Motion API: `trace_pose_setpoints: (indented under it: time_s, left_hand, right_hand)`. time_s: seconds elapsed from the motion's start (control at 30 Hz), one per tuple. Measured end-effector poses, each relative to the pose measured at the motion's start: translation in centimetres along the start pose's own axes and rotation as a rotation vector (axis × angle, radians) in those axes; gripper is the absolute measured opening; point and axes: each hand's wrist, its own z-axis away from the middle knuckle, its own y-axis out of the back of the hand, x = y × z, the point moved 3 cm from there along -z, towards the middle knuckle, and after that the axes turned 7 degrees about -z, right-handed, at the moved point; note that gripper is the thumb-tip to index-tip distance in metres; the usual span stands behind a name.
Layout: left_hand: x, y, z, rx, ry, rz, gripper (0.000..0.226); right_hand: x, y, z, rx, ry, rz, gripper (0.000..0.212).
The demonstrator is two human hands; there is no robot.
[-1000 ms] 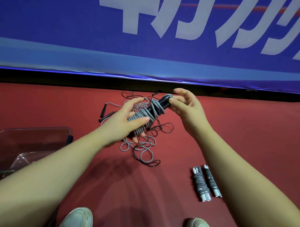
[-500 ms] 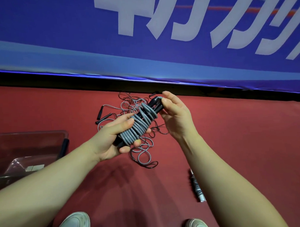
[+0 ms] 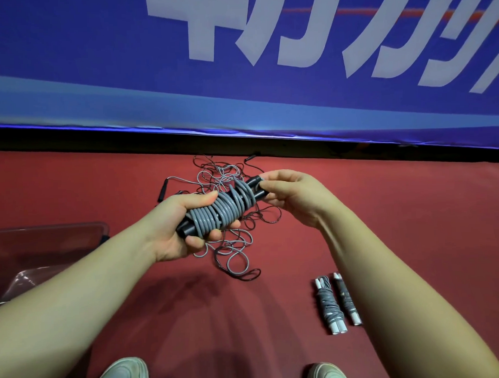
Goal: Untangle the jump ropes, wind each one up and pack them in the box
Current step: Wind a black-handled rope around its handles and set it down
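Note:
A jump rope with black handles and thick grey cord wound around them point(image 3: 226, 211) is held above the red floor. My left hand point(image 3: 176, 228) grips its lower left end. My right hand point(image 3: 294, 195) pinches the upper right end of the handles. Beneath lies a tangle of thin grey and dark ropes point(image 3: 230, 246) with small black handles. Two wound ropes with white handles point(image 3: 335, 303) lie side by side on the floor at the right. A clear plastic box point(image 3: 47, 252) stands at the left edge, partly behind my left forearm.
A blue banner with white lettering point(image 3: 238, 62) runs along the back, above a dark gap at the floor's edge. My two light shoes point(image 3: 122, 374) show at the bottom of the frame.
The wound bundle has tilted flatter and come lower and closer. My left hand now wraps further around its lower end. My right hand stays pinched on the upper end.

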Motion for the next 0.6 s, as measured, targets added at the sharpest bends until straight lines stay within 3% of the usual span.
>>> trace_pose_setpoints:
  time_s: [0.13, 0.27, 0.37, 0.43, 0.5, 0.6]
  left_hand:
    - [-0.2, 0.0, -0.1, 0.014, 0.031, -0.031, 0.042]
    - [-0.3, -0.1, -0.3, 0.015, 0.044, -0.026, 0.043]
    - [-0.3, -0.2, -0.1, 0.007, 0.026, -0.030, 0.044]
    - [-0.3, -0.2, -0.1, 0.005, 0.014, -0.042, 0.043]
    - [-0.2, 0.1, 0.0, 0.024, -0.021, -0.087, 0.043]
    - [0.1, 0.5, 0.0, 0.085, -0.127, -0.273, 0.036]
  right_hand:
    - [0.3, 0.6, 0.0, -0.015, -0.114, -0.039, 0.012]
    - [1.4, 0.8, -0.1, 0.102, -0.096, -0.206, 0.022]
    - [2.5, 0.1, 0.1, 0.037, -0.122, -0.470, 0.019]
    - [2.8, -0.5, 0.1, -0.022, -0.147, -0.511, 0.013]
    - [2.7, -0.6, 0.0, -0.021, -0.120, -0.407, 0.011]
    - [1.8, 0.1, -0.5, 0.090, 0.023, 0.026, 0.020]
